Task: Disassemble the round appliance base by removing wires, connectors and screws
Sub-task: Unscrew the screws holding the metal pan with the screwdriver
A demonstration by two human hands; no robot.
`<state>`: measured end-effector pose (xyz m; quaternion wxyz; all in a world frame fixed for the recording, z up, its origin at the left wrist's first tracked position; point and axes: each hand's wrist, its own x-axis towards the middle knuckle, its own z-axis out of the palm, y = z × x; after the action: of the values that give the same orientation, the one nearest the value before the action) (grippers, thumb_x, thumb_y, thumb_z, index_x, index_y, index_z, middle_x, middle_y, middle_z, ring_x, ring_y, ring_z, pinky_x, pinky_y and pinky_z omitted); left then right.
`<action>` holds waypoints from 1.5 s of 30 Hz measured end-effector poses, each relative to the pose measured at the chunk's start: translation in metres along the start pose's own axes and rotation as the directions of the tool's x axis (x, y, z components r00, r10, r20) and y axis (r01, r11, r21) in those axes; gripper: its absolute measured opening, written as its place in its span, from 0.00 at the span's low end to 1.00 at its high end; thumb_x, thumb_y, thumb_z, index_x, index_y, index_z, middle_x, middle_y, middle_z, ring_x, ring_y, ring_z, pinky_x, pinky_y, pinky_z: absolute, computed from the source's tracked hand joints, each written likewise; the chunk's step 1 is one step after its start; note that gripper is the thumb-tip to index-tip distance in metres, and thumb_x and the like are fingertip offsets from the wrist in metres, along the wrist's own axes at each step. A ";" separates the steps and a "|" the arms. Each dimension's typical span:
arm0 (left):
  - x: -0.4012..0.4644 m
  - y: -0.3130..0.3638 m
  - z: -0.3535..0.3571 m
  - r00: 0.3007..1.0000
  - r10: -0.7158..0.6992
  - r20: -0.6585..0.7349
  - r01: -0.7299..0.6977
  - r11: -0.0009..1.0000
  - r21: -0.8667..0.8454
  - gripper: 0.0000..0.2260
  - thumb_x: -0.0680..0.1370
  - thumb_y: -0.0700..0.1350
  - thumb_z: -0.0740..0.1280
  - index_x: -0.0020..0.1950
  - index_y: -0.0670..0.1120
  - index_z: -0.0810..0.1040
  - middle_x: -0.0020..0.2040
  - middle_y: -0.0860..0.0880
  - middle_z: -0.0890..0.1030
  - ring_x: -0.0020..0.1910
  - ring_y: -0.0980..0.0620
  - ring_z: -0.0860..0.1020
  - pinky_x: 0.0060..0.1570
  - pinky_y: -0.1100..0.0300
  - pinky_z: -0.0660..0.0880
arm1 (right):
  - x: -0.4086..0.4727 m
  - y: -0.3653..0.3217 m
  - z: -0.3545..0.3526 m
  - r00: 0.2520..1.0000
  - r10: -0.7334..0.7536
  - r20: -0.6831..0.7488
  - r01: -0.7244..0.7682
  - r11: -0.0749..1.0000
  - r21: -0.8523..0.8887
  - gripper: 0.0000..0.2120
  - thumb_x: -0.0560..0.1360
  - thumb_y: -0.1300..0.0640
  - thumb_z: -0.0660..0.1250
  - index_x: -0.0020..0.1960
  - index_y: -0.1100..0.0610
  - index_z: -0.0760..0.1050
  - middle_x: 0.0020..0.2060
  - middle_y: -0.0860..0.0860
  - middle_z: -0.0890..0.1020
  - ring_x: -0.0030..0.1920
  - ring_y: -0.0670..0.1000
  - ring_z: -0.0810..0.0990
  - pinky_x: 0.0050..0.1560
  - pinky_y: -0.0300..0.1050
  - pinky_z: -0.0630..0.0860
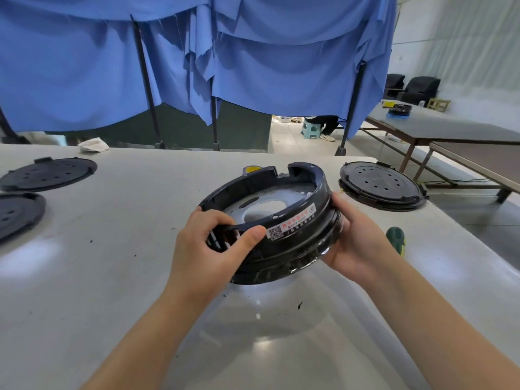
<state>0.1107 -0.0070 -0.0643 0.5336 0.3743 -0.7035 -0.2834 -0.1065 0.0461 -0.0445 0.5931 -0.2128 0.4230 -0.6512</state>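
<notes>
Centre frame, the round base (284,220) hangs tilted between both hands – left hand (209,243) pinching its near rim; right hand (357,235) cupping its right edge.

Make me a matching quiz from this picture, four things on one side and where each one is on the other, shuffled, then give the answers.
Things:
1. round black appliance base with a white label
2. green-handled screwdriver
3. crumpled white cloth
4. stack of black perforated round covers

Places:
A. far left of the grey table, by its back edge
B. held between left hand and right hand
C. far right on the table
D. just right of the right hand

Pairs: 1-B, 2-D, 3-A, 4-C
</notes>
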 end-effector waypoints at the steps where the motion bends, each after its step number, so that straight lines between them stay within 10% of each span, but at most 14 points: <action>1: 0.000 0.001 0.000 1.000 0.014 0.004 -0.014 1.000 0.026 0.18 0.63 0.66 0.69 0.36 0.52 0.76 0.36 0.54 0.75 0.39 0.56 0.75 0.39 0.70 0.67 | 0.000 0.001 0.000 1.000 0.007 0.000 -0.007 1.000 0.013 0.21 0.77 0.46 0.63 0.61 0.60 0.79 0.52 0.56 0.83 0.51 0.57 0.82 0.53 0.51 0.80; 9: -0.007 0.005 0.003 0.929 0.351 0.121 -0.371 0.890 0.264 0.22 0.68 0.63 0.69 0.55 0.51 0.74 0.51 0.58 0.76 0.57 0.68 0.68 0.70 0.60 0.55 | -0.007 0.007 -0.011 0.997 0.042 0.058 -0.049 0.991 0.127 0.20 0.77 0.51 0.63 0.62 0.63 0.77 0.55 0.57 0.81 0.53 0.57 0.82 0.56 0.52 0.79; 21: -0.022 0.014 0.031 0.736 0.622 0.268 -0.648 0.532 0.545 0.36 0.69 0.56 0.72 0.73 0.46 0.65 0.67 0.45 0.72 0.66 0.45 0.71 0.70 0.44 0.62 | -0.017 0.010 0.002 0.985 -0.138 0.104 0.132 0.989 0.059 0.16 0.76 0.52 0.63 0.53 0.60 0.84 0.53 0.57 0.84 0.53 0.53 0.84 0.48 0.46 0.82; 35: -0.001 0.013 0.002 0.790 0.612 -0.042 -0.527 0.712 0.464 0.29 0.70 0.43 0.66 0.69 0.35 0.67 0.57 0.38 0.77 0.53 0.41 0.74 0.53 0.51 0.71 | -0.033 0.004 0.010 0.908 -0.027 0.419 -0.019 0.994 0.107 0.37 0.65 0.49 0.77 0.70 0.59 0.71 0.66 0.57 0.75 0.65 0.58 0.75 0.63 0.57 0.74; 45: 0.000 0.020 -0.012 0.938 0.173 -0.299 -0.198 0.979 -0.054 0.30 0.72 0.50 0.69 0.73 0.47 0.67 0.62 0.55 0.76 0.62 0.59 0.75 0.61 0.67 0.71 | -0.016 0.027 0.005 0.968 -0.250 0.022 0.239 0.892 -0.385 0.29 0.65 0.52 0.76 0.65 0.45 0.72 0.61 0.48 0.79 0.58 0.46 0.81 0.61 0.48 0.76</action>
<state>0.1180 0.0039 -0.0449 0.6713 0.3215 -0.6365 -0.2022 -0.0832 0.0613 -0.0600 0.4473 -0.3673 0.5205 -0.6277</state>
